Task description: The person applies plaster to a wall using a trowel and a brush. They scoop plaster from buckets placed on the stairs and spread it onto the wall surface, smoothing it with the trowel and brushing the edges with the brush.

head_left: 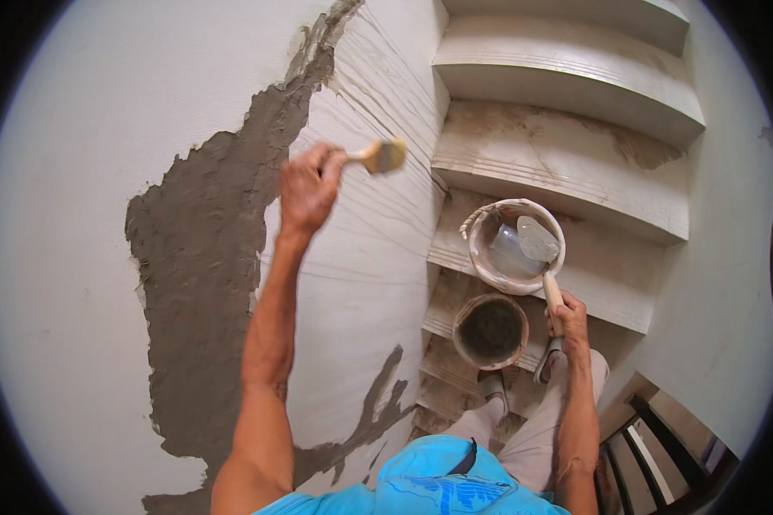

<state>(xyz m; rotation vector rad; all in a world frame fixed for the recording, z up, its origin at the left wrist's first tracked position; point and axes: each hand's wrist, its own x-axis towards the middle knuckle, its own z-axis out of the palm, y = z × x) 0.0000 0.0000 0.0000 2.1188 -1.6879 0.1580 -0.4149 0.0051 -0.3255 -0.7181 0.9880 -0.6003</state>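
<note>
My left hand (309, 189) is closed around the handle of a flat paintbrush (385, 156), held out in front of the white wall. Hand and brush are slightly smeared by motion, and whether the bristles touch the wall I cannot tell. To its left, a rough patch of grey mortar (202, 223) covers the wall. Wet streaks run over the white surface by the brush. My right hand (569, 322) grips the wooden handle of a trowel (538, 240), its shiny rounded blade over a white bucket (475, 257) of water. Just nearer stands a smaller bucket (458, 343) holding grey mortar.
Stained stair steps (558, 142) rise away from me on the right of the mortared wall, and both buckets stand on them. My feet are on lower steps beside the mortar bucket. A dark railing (644, 468) is at the lower right, below a pale side wall (713, 318).
</note>
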